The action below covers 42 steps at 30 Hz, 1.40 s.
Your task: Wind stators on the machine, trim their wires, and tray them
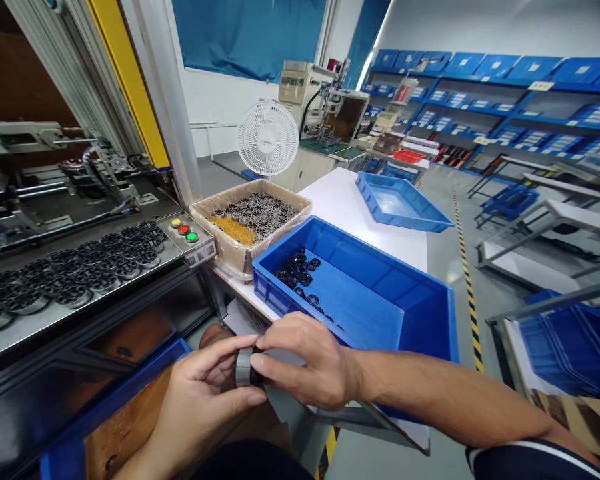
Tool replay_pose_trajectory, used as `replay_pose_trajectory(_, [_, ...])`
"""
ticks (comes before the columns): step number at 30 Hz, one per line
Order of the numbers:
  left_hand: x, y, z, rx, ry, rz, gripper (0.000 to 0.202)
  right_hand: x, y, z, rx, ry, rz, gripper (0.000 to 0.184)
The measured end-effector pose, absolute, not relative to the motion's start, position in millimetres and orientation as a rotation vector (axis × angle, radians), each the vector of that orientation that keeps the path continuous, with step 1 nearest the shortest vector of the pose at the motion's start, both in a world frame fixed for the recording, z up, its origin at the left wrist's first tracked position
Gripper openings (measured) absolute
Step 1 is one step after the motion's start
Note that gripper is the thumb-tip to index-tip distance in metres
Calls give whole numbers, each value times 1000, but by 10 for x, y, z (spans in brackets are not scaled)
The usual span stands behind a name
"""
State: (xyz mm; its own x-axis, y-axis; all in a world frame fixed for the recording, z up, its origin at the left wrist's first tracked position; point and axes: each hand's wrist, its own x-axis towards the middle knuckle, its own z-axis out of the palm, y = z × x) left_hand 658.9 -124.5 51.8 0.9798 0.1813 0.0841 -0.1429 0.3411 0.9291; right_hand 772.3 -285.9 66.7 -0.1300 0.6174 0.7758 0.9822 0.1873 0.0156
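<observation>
In front of my body, my left hand (200, 387) is closed around a grey metal ring (243, 369), thumb below and fingers above. My right hand (307, 360) meets it from the other side, its thumb and fingers pinching a black part (256, 375) against the ring's edge. Fingers cover most of this black part, so how deep it sits in the ring cannot be seen. Just beyond my hands, a deep blue bin (360, 293) holds loose black plastic pieces (300, 270) along its left side.
At left, rows of black-and-metal rings (75, 267) line a machine's ledge beside push buttons (184, 229). A lined box (220, 257) holds many metal rings. Behind stand a white fan (269, 138) and a shallow blue tray (405, 202). Another blue-edged container (63, 460) sits low at left.
</observation>
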Motion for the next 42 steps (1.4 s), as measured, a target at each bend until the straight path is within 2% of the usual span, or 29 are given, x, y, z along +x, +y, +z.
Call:
replay_pose_trajectory(7, [6585,-1229,536,1172,39,157,52,7710,-2862,689,-1468,-1842,-784,24])
replay_pose_trajectory(10, [6587,-1228,536,1210,31,196,51,7693,-2861,718,-1550,-1801,-759,33])
replay_pose_trajectory(16, [6571,-1239,504,1239,79,226,50,7713,-2860,720,-1490,-1815,-715,22])
replay_pose_trajectory(24, [6539,-1203,446,1209,96,117,55,7702,-2866,743,-1507,-1869,-781,32])
replay_pose_trajectory(29, [6524,-1187,425,1196,135,64,54,7669,-2860,779,-1496,-1881,-747,27])
replay_pose_trajectory(42, [6496,-1101,352,1343,115,-6,55,7626,-2864,706,-1526,-1848,-661,29])
